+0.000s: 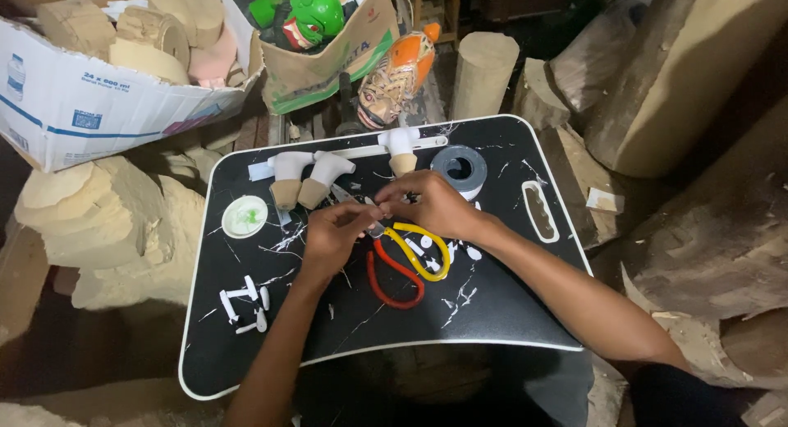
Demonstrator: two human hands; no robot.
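Over the middle of the black desk [492, 312], the left hand [332, 236] and the right hand [431, 204] meet fingertip to fingertip, both pinched together on a small white piece [371, 204] that is mostly hidden between the fingers; what kind of piece it is cannot be told. Directly beneath the hands lie scissors [406, 263] with one yellow and one red handle loop, the blades tucked under the fingers and the loops pointing toward the person.

Behind the hands stand three white-topped wooden pieces [308, 179], two side by side at left and one just beyond the right hand's knuckles, resting against a long white strip [361, 152]. A grey tape roll [460, 168] lies flat just beside the right hand. A round white lid [245, 216] with a green smear sits left of the left hand, and small white cut bits [245, 302] are scattered near the desk's left front corner.

Beyond the desk, a white cardboard box [82, 98] holds pale wooden blocks, and a brown cardboard box [328, 61] holds a green carved figure [308, 15]. An orange painted mask [398, 74] leans beside it. Rough wooden logs [689, 74] crowd the right side.
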